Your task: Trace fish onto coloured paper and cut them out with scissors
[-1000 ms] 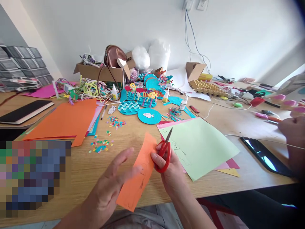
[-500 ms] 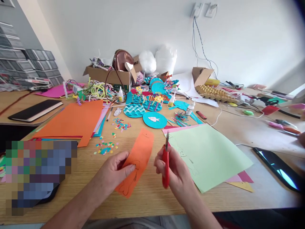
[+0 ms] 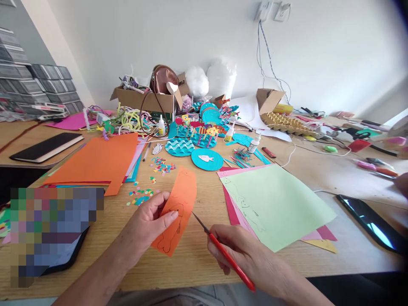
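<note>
My left hand (image 3: 153,223) pinches an orange paper strip (image 3: 183,191) between thumb and fingers, above the table. Fish outlines are drawn on the strip in dark lines. My right hand (image 3: 239,250) is closed around red-handled scissors (image 3: 225,250). Their blades point up and left, with the tip close to the strip's right edge; I cannot tell whether it touches. Right of my right hand lies a light green sheet (image 3: 283,204) with pencilled fish, on top of pink and yellow sheets. Beyond the strip, a white paper fish (image 3: 205,158) rests on a blue disc (image 3: 216,161).
Orange sheets (image 3: 98,159) lie on a paper stack at left, near a black notebook (image 3: 46,146). Confetti dots (image 3: 140,197) are scattered left of the strip. Glue bottles (image 3: 254,144) stand farther back. A phone (image 3: 366,225) lies at right, with part of another person's hand at the edge.
My right hand has swung the scissors from upright to slanting, tip now toward the strip, and moved slightly down. The strip in my left hand has shifted a little left.
</note>
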